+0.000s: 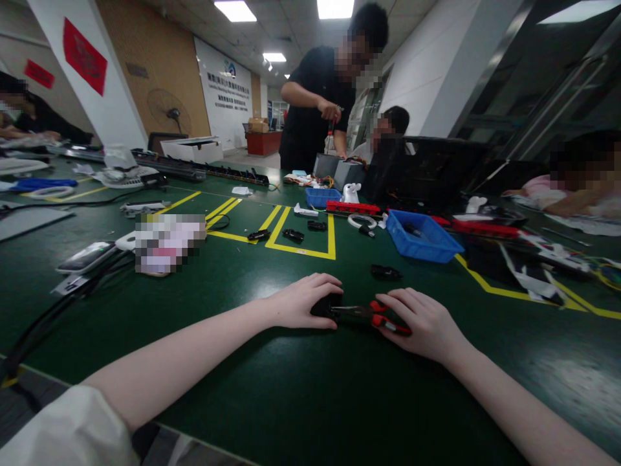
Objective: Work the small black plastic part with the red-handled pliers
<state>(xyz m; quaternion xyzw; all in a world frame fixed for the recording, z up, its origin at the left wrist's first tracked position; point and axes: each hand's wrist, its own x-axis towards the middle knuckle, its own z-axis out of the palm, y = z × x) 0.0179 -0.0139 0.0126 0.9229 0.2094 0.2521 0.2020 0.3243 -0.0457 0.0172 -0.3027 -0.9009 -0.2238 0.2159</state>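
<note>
With my left hand [303,303] I'm pinching a black part [325,305]; with my right hand [424,322] I'm gripping pliers [381,321] (red-handled) at its three o'clock, their tip reaching it. On the surface [412,401], a bin [427,253] is sitting at the part's two o'clock.

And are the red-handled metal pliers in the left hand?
No, the right hand grips the pliers while the left hand holds a black part.

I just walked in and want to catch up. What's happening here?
A person's left hand holds a small black piece at the green table. The right hand grips red-handled pliers, tips at the piece's edge. A second black piece lies just beyond, near a blue tray. Across the table, another person bends over a grey box.
</note>
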